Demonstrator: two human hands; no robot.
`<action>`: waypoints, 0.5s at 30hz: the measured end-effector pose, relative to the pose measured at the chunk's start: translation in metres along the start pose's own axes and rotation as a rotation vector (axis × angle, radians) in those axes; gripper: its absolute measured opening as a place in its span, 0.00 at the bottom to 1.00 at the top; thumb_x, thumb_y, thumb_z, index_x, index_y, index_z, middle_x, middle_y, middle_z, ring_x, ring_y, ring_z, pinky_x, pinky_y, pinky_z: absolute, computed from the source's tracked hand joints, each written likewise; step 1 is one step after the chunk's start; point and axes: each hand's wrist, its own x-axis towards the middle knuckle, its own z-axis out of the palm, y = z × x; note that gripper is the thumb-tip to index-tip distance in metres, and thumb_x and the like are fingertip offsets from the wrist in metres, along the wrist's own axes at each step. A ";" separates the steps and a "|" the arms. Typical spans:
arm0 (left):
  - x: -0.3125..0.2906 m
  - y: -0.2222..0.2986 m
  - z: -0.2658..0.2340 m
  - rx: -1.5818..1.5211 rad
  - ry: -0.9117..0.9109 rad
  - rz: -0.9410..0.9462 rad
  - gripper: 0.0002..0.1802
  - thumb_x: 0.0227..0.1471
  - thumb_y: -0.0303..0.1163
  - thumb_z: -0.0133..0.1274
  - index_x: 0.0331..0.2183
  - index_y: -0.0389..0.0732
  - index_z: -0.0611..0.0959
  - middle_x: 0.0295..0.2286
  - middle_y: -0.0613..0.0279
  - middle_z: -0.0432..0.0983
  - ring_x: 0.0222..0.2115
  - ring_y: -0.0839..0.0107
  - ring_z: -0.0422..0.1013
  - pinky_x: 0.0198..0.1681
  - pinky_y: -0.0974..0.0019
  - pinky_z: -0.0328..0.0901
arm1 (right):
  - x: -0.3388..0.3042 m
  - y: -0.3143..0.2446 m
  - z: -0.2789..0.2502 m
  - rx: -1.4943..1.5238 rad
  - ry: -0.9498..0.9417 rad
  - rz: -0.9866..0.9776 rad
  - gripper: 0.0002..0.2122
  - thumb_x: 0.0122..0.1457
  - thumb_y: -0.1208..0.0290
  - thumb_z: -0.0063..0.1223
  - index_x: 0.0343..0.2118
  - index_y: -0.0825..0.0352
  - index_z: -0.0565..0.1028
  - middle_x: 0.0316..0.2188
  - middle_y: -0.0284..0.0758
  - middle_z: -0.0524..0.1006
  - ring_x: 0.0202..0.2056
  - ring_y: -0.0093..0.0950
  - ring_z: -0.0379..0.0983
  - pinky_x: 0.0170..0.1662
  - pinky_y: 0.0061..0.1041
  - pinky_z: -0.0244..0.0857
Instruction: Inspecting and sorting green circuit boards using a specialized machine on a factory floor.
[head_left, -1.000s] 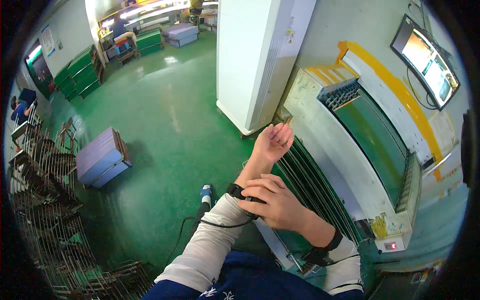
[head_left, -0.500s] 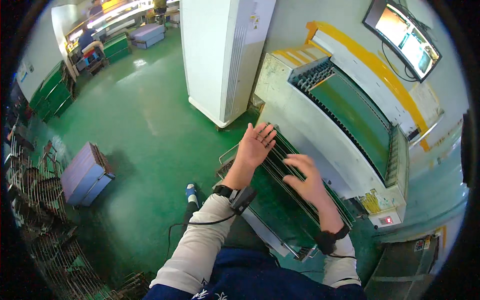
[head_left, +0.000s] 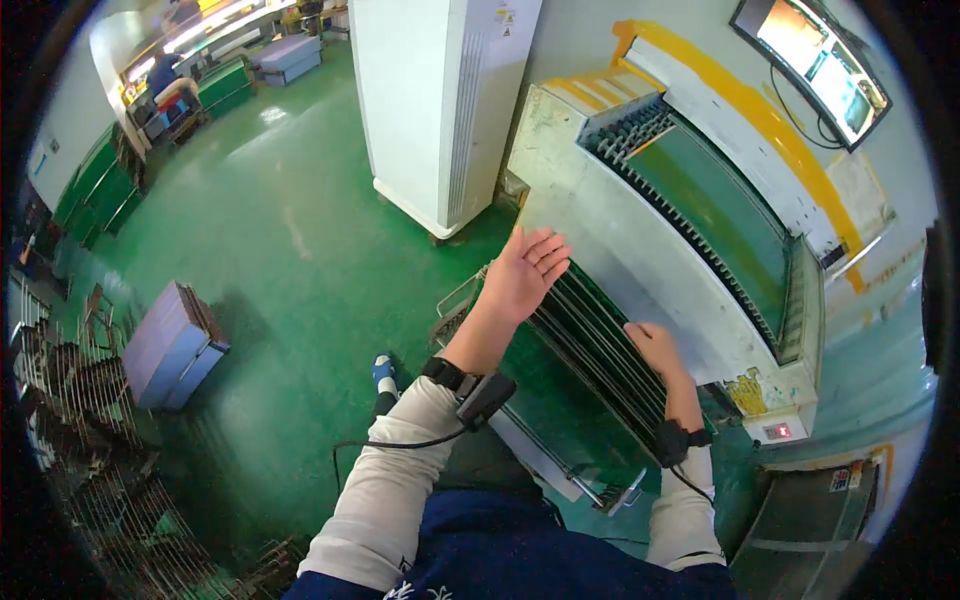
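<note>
My left hand [head_left: 528,268] is raised over the far end of a rack, palm up and fingers stretched out, holding nothing. Toward the rack's right side, my right hand [head_left: 655,348] has its fingers curled together by the panel edges; whatever they may hold is hidden. Several thin dark-green panels [head_left: 590,335] stand on edge in a row, with narrow gaps between them. They sit in a metal rack [head_left: 560,462] right in front of me. Black straps with small devices are on both wrists.
A pale machine [head_left: 590,190] with rollers and a green panel bed stands just beyond the rack. Behind it are a tall white cabinet [head_left: 410,110] and a wall monitor [head_left: 815,65]. A stacked block [head_left: 172,345] and wire racks [head_left: 75,380] stand left on the green floor [head_left: 270,260].
My right hand has moved right and its spread fingers have curled in. My left hand has shifted slightly right and away from me, still open. More gaps show between the panels.
</note>
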 end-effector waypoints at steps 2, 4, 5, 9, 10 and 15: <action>-0.002 0.000 -0.012 0.005 -0.009 -0.067 0.29 0.69 0.56 0.41 0.54 0.42 0.77 0.52 0.55 0.77 0.57 0.55 0.69 0.62 0.49 0.62 | 0.007 -0.007 -0.005 -0.171 -0.048 0.083 0.25 0.62 0.46 0.56 0.42 0.70 0.82 0.37 0.49 0.83 0.40 0.41 0.79 0.46 0.37 0.69; -0.007 0.001 -0.015 0.004 -0.030 -0.103 0.29 0.69 0.56 0.41 0.55 0.44 0.77 0.53 0.55 0.77 0.57 0.55 0.69 0.62 0.50 0.62 | 0.010 -0.010 -0.008 -0.256 -0.055 0.115 0.26 0.62 0.45 0.55 0.40 0.70 0.81 0.35 0.50 0.81 0.38 0.42 0.79 0.44 0.39 0.69; -0.009 0.001 -0.012 -0.001 -0.046 -0.106 0.29 0.69 0.57 0.40 0.55 0.44 0.76 0.54 0.55 0.76 0.58 0.56 0.69 0.62 0.50 0.62 | 0.009 -0.010 -0.008 -0.256 -0.037 0.106 0.26 0.62 0.45 0.55 0.38 0.71 0.81 0.34 0.51 0.80 0.36 0.42 0.78 0.42 0.40 0.68; -0.010 -0.003 -0.013 0.047 -0.059 -0.135 0.29 0.68 0.58 0.41 0.56 0.47 0.76 0.55 0.58 0.75 0.58 0.57 0.68 0.62 0.51 0.61 | 0.017 0.023 0.004 -0.325 0.139 0.074 0.28 0.60 0.42 0.54 0.42 0.69 0.80 0.40 0.53 0.80 0.43 0.49 0.78 0.44 0.46 0.69; -0.010 0.000 -0.018 0.071 -0.016 -0.117 0.29 0.68 0.58 0.41 0.57 0.47 0.75 0.54 0.59 0.76 0.57 0.58 0.68 0.62 0.51 0.61 | 0.018 0.009 0.009 -0.370 0.133 0.054 0.27 0.61 0.43 0.54 0.42 0.69 0.80 0.40 0.54 0.80 0.43 0.51 0.77 0.44 0.47 0.68; -0.001 -0.030 0.008 0.430 0.185 0.030 0.14 0.64 0.37 0.54 0.46 0.39 0.79 0.39 0.60 0.79 0.42 0.67 0.77 0.50 0.60 0.72 | 0.001 -0.001 0.002 -0.405 0.185 0.065 0.23 0.60 0.47 0.57 0.37 0.69 0.79 0.37 0.53 0.80 0.42 0.54 0.76 0.43 0.48 0.68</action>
